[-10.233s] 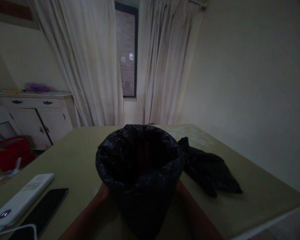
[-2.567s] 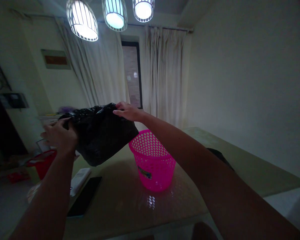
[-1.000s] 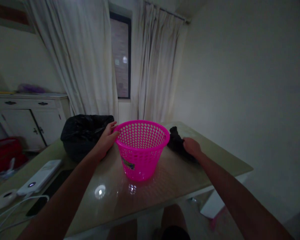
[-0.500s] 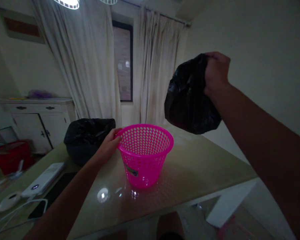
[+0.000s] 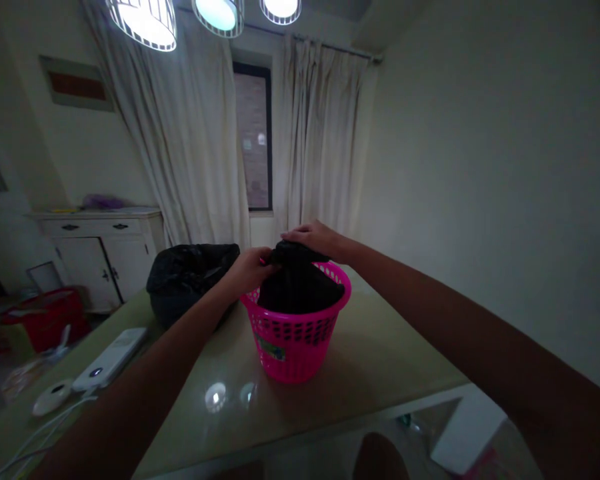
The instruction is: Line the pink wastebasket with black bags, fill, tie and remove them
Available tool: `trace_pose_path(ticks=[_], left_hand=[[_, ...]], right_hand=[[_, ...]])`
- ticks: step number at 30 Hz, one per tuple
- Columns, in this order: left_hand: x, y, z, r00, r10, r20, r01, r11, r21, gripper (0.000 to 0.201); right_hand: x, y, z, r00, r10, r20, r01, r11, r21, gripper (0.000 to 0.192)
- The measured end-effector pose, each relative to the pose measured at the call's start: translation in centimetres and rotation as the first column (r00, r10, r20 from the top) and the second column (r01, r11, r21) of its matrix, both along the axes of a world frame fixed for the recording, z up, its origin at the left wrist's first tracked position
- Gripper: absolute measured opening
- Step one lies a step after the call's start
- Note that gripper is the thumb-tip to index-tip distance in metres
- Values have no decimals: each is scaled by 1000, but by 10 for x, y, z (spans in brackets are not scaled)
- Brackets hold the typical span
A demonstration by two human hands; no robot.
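Both your hands are on the black bag point(image 5: 297, 283) that sits in the mouth of the pink basket point(image 5: 300, 337), which stands on the table point(image 5: 380, 360) toward its far edge, about midway between the left and right edges. Your left hand point(image 5: 250, 270) pinches the bag's top at the basket's left rim, and your right hand point(image 5: 313, 239) lies over the bag's upper fold from behind; how tightly its fingers close on the plastic I cannot tell from this angle. To do this well, keep the two grips apart on opposite sides of the bag's opening so the mouth spreads rather than bunches, and let the bulk of the plastic sink inside the basket before you draw any edge outward over the rim. The basket looks light, so press down a little as you pull, or it may tip or slide on the glossy top. Counted: one pink basket, two black bags (the one in your hands and a second black bag point(image 5: 190, 280) lying on the table just left of the basket), one white remote point(image 5: 111, 359) near the left edge, and three ceiling lamps point(image 5: 215, 15) overhead.
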State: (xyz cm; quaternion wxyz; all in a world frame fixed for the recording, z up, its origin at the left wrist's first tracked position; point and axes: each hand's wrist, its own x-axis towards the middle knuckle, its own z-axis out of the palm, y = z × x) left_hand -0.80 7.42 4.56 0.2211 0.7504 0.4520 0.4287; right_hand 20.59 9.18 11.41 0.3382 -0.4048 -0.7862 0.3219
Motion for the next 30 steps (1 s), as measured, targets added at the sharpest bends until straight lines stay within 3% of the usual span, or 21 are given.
trace_pose_path(ticks=[3,7,9,10,15,21,24,28,30], left_hand=[[-16,5,-9,996,88,5,-88,995,38,26],[-42,2,-14,971,211,107,-218,974,58,20],[-44,-3,-13,967,193,163,-199,980,16,21],[-40,-6,-12,967,163,194,-162,987,-18,24],[-12,-21,-6,954,-22,298,56,993,-106,29],[-23,-17,-9,953,30,302,21,986,-165,26],[-22,-16,-7,953,37,301,38,970,-242,31],[-13,-19,2,978,-117,173,184,875,-448,54],[-14,-18,4,984,-166,62,177,912,-371,51]], right_hand=[[24,0,-20,999,-16,-34,14,999,-41,46],[68,10,-35,978,-59,198,51,998,43,10],[77,12,-38,961,-126,246,105,990,97,11],[76,12,-40,968,-112,224,88,990,113,17],[38,8,-53,958,240,157,-261,956,132,31],[38,16,-54,902,101,421,-231,934,271,11],[37,13,-51,936,72,345,-197,918,344,16],[31,2,-53,975,-33,218,-75,880,469,33],[36,-1,-53,974,-67,217,-50,871,489,32]])
